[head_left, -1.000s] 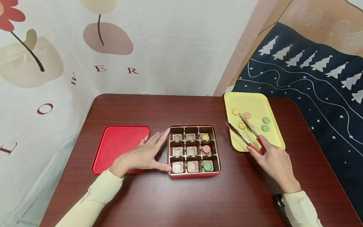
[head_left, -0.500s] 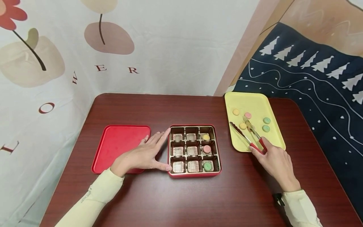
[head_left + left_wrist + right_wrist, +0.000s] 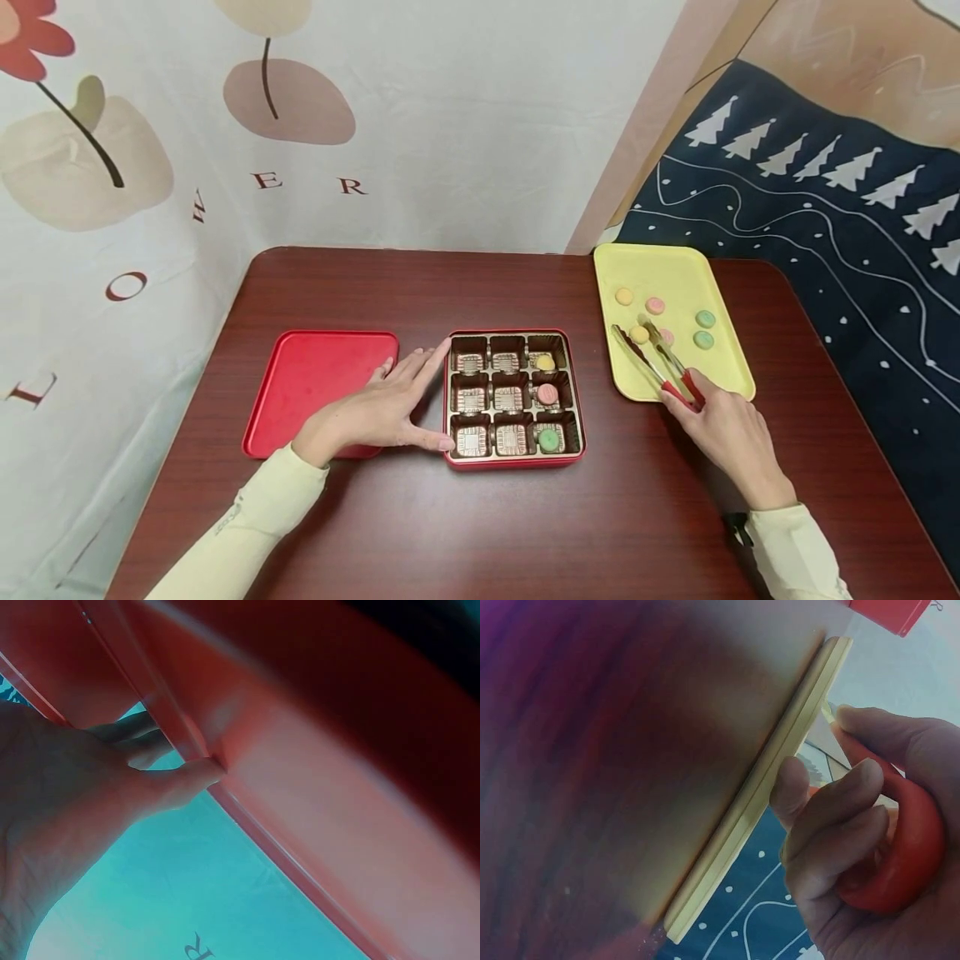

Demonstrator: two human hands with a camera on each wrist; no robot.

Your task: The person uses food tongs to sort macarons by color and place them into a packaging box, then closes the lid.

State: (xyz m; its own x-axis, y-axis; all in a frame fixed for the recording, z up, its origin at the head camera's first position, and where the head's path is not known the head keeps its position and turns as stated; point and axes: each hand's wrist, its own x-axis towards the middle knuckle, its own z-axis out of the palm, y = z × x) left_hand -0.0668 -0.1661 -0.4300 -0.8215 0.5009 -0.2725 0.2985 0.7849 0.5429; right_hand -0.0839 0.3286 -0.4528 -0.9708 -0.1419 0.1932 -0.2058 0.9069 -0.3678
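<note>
In the head view my left hand [image 3: 378,412] rests against the left side of a red box [image 3: 513,465], fingers and thumb spread along its edge. The box holds a brown divided insert; its right column carries a yellow macaron [image 3: 545,362], a pink macaron [image 3: 547,394] and a green macaron [image 3: 549,440]. My right hand [image 3: 723,425] grips red-handled tongs [image 3: 671,367] over a yellow tray [image 3: 675,267]. The tongs' tips stand apart, with a yellow macaron [image 3: 639,334] between them. Behind one tong arm, a pink macaron [image 3: 667,337] is partly hidden.
A red lid [image 3: 322,375] lies left of the box, partly under my left hand. More macarons are on the tray: a yellow one [image 3: 624,296], a pink one [image 3: 655,306] and two green ones [image 3: 704,329]. Patterned cloths hang behind the dark wooden table [image 3: 420,292].
The tongs have shifted slightly right and toward me, and their tips have drawn a little closer together around the yellow macaron. My left hand has stayed against the box.
</note>
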